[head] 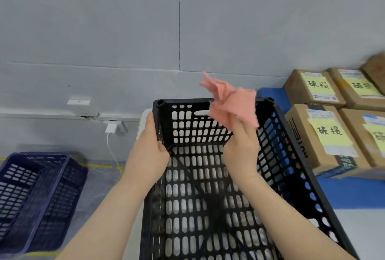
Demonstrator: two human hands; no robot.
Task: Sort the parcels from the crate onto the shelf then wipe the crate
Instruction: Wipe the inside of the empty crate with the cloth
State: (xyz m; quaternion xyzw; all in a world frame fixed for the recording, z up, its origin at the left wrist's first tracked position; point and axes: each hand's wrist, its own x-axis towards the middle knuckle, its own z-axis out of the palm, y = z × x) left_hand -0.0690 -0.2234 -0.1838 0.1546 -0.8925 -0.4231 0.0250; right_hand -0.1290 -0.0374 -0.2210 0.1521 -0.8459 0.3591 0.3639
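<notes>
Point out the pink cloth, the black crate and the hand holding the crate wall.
pink cloth [233, 101], head view, on its bunched middle above the right hand.
black crate [208, 207], head view, on its slotted floor.
left hand [149, 153], head view, on the back of the hand.

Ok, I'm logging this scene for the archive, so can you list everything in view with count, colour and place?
Crate: one, black, perforated, centre, no parcels inside.
Cloth: one, pink, raised over the crate's far end.
Parcels: at least five, brown cardboard with yellow notes, on the blue surface at right.
Second crate: one, dark blue, on the floor at left.
Charger: one, white, plugged in at the wall, cable hanging down.
Wall outlet: one, white, above the charger.
Left hand: grips the black crate's left wall.
Right hand: holds the cloth.
</notes>
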